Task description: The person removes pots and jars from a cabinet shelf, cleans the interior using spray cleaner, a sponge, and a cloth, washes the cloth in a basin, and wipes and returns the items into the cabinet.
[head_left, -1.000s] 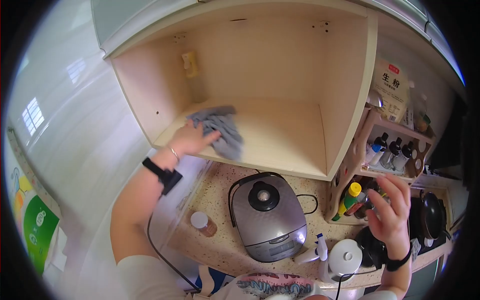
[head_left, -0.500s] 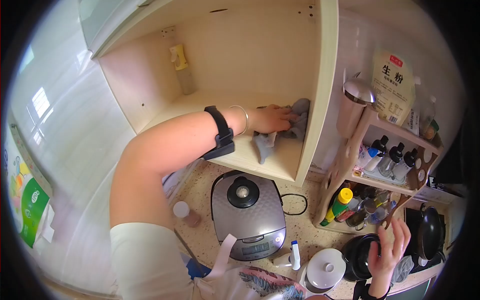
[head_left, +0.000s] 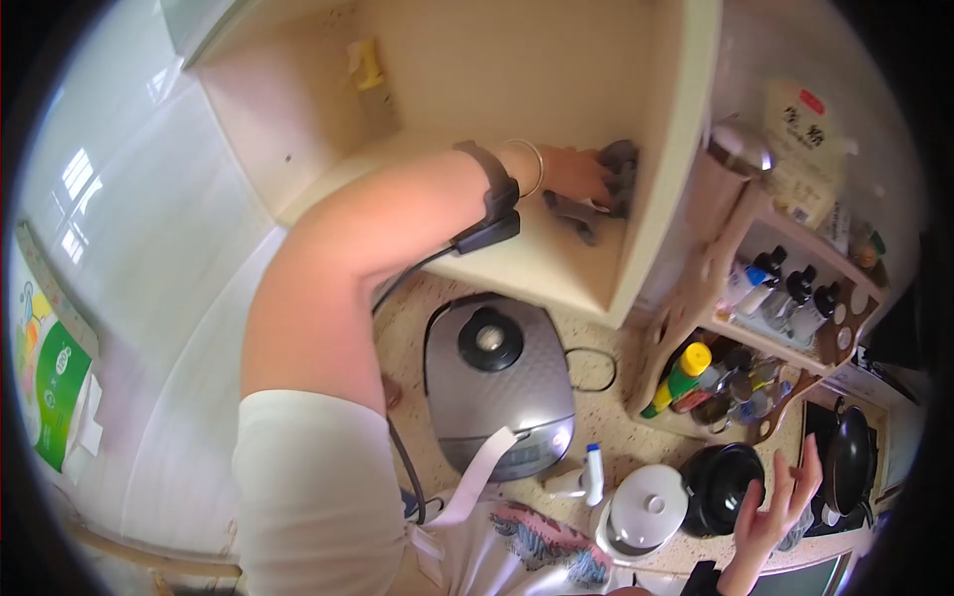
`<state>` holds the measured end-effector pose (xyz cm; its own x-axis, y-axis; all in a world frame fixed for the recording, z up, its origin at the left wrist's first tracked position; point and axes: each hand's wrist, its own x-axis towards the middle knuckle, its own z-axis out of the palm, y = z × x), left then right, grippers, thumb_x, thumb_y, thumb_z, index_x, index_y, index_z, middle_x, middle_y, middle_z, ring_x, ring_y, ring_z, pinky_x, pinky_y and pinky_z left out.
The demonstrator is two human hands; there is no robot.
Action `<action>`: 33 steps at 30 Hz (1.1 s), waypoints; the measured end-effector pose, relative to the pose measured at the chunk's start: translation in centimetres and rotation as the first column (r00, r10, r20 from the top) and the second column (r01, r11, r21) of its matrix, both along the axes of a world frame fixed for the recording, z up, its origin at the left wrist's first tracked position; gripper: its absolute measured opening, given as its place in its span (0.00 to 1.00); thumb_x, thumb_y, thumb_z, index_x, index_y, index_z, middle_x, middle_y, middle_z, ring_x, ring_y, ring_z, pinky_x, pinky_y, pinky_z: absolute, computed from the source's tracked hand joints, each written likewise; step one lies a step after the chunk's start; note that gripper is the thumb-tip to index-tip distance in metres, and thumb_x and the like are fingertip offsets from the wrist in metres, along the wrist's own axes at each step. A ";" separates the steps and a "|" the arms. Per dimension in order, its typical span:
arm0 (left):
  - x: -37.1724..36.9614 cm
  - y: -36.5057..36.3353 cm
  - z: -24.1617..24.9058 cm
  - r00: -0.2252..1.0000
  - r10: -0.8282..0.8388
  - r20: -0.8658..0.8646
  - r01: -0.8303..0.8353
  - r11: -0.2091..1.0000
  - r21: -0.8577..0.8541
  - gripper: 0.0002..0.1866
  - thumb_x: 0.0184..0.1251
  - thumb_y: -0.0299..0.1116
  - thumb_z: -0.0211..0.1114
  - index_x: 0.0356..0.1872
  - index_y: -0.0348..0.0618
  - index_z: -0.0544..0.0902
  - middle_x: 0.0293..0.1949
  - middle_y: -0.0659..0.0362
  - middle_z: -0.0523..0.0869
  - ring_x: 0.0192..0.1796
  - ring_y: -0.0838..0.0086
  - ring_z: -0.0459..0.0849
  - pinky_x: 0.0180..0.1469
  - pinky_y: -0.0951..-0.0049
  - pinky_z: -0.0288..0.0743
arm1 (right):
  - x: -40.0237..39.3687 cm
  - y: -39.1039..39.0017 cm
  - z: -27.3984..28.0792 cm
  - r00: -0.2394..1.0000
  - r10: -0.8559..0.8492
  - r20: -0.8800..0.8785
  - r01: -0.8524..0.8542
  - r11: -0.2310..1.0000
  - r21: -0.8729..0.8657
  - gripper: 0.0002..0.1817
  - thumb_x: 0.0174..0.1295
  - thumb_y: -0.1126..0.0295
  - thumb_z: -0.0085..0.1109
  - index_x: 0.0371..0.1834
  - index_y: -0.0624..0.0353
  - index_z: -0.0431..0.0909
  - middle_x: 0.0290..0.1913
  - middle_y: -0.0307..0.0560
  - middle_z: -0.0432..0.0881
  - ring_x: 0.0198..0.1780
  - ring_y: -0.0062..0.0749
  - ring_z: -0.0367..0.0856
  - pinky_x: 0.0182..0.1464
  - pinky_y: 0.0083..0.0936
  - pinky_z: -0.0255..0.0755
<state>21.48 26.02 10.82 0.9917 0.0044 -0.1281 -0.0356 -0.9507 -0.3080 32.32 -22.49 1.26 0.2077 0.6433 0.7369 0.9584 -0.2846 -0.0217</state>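
Observation:
My left hand reaches deep inside a pale wooden cabinet, its fingers pressed onto a crumpled grey cloth. The cloth lies on the cabinet floor against the right side wall, and part of it is hidden under the hand. On my left wrist are a bangle and a black strap with a cable. My right hand is raised at the lower right, holding nothing, fingers apart. It is nearest to a black pot on the counter.
A yellow-topped spray bottle stands at the cabinet's back left. Below are a grey rice cooker, a white spray bottle and a white lidded pot. To the right, a wooden rack holds several bottles, with a frying pan beyond.
My left hand has pushed the grey cloth along the cabinet floor toward the right wall. The view has shifted, and my right hand stays raised with fingers apart.

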 end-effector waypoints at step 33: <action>-24.7 -27.6 -10.3 0.762 0.153 0.629 0.350 0.720 -0.599 0.26 0.55 0.51 0.64 0.50 0.43 0.79 0.56 0.49 0.74 0.60 0.60 0.70 0.56 0.56 0.64 | -16.3 9.6 -8.9 -0.333 0.392 -0.857 -0.718 0.483 0.501 0.52 0.50 0.55 0.66 0.71 0.63 0.42 0.70 0.57 0.50 0.68 0.43 0.56 0.67 0.38 0.50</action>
<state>-3.21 -1.61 0.51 0.8273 0.0676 0.5577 -0.1928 -0.8983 0.3949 16.01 -12.87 -7.63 -0.0814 0.9691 0.2328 -0.1285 0.2214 -0.9667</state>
